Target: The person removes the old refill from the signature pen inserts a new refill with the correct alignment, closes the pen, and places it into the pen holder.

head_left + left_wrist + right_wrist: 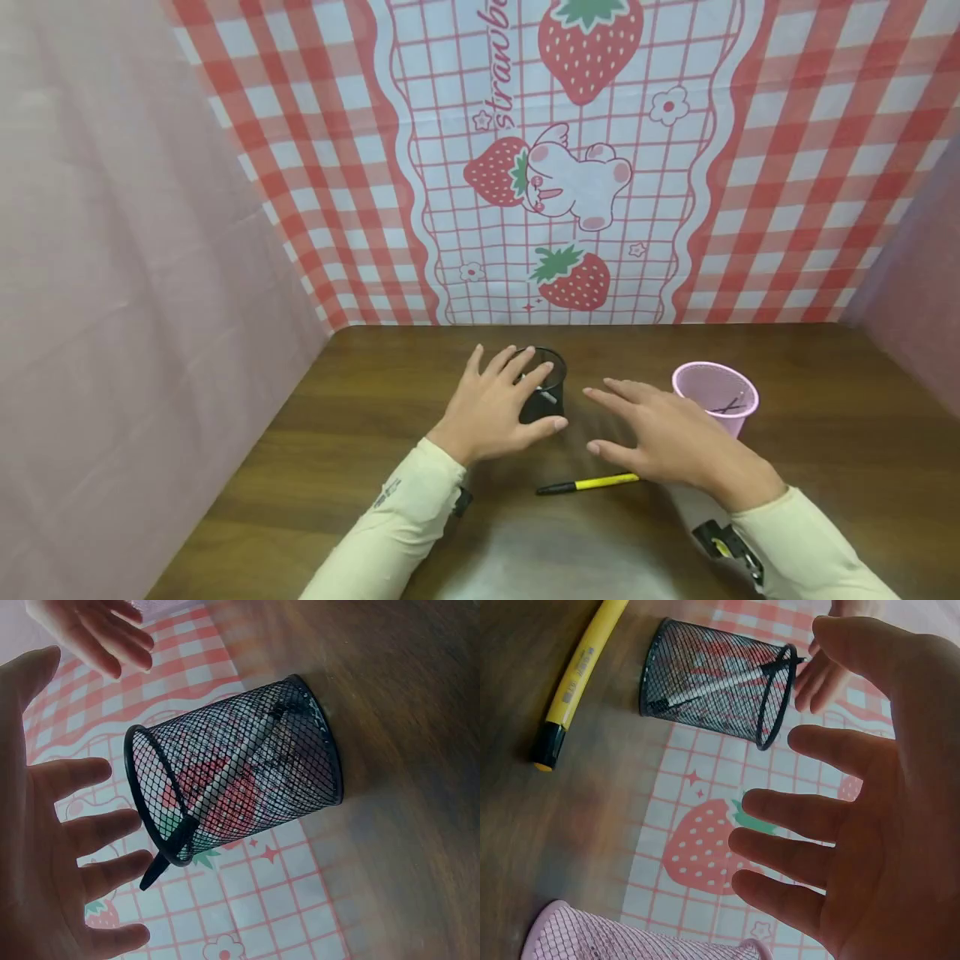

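My left hand (495,412) hovers with spread fingers in front of and over a black mesh pen holder (553,404), partly hiding it in the head view. Inside the holder, a white pen with a black cap (238,761) leans, its clip end poking past the rim. My right hand (667,433) hangs in the air, fingers extended and holding nothing, between the black holder and a pink mesh pen holder (712,375). A yellow marker (600,482) with black ends lies on the table below the right hand, which covers its right end in the head view.
Thin dark items (727,407) show within the pink holder. The brown wooden table (360,417) ends at a red-and-white checked strawberry cloth (337,167) hanging behind it. Pale pink curtains (135,250) hang on the left and right sides.
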A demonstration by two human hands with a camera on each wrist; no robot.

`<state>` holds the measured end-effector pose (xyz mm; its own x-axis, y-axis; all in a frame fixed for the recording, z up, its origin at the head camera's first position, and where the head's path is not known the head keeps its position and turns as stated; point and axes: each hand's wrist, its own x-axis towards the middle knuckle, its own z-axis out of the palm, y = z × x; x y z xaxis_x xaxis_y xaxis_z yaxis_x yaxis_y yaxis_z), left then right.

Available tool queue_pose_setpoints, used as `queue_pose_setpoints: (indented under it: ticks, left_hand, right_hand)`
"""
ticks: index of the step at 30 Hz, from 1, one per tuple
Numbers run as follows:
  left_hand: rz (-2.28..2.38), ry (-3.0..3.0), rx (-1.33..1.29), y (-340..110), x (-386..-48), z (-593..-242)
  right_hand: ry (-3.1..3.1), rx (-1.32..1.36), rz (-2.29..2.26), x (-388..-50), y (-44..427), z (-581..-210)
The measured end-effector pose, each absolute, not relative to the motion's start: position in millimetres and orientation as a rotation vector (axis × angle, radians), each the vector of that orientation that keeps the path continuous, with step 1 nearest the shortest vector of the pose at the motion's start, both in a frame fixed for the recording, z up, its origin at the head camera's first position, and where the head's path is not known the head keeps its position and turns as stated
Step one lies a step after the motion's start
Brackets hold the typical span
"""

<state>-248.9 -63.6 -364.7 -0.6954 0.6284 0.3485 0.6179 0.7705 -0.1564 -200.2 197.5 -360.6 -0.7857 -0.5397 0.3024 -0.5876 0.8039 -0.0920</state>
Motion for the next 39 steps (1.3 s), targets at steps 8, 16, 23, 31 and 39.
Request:
queue_pose_setpoints:
  ticks: [8,16,23,31,39]
  left_hand:
    - [-0.018,-2.538,-0.976,-62,-243,-367]
    - [-0.02,-2.541,-0.983,-60,-238,-369]
    - [-0.034,-2.412,-1.007,-54,-238,-372]
    - [-0.079,-2.326,-1.013,-54,-235,-372]
    - [-0.133,-2.259,-1.084,-56,-233,-379]
  right_hand:
    - [-2.755,0.931,0.282,-194,196,-370]
    - [-2.811,0.924,0.3,-192,194,-375]
    - [-2.818,0.945,0.275,-188,194,-377]
    - [-2.829,0.956,0.244,-188,193,-384]
    - [-2.822,0.975,0.239,-188,190,-387]
